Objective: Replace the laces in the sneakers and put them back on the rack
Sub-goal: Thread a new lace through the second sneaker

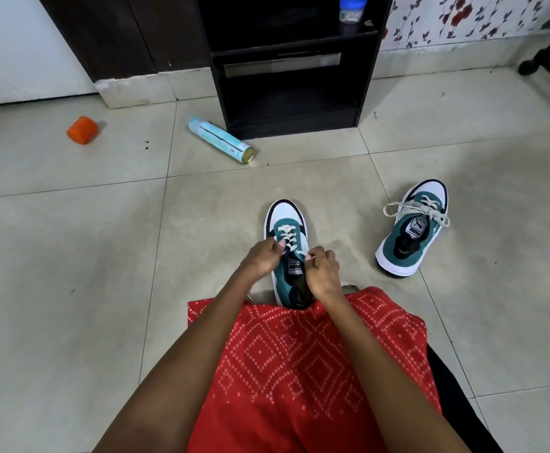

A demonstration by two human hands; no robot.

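The dark rack is standing at upper centre. The sneaker is lying on the floor at centre frame, its long axis running up the frame and its toe pointing at the rack. The left hand and right hand are working close together, each pinching the lace. The shoe is judged light and firm, best gripped at the sides, and the lace limp, best taken near its tip.
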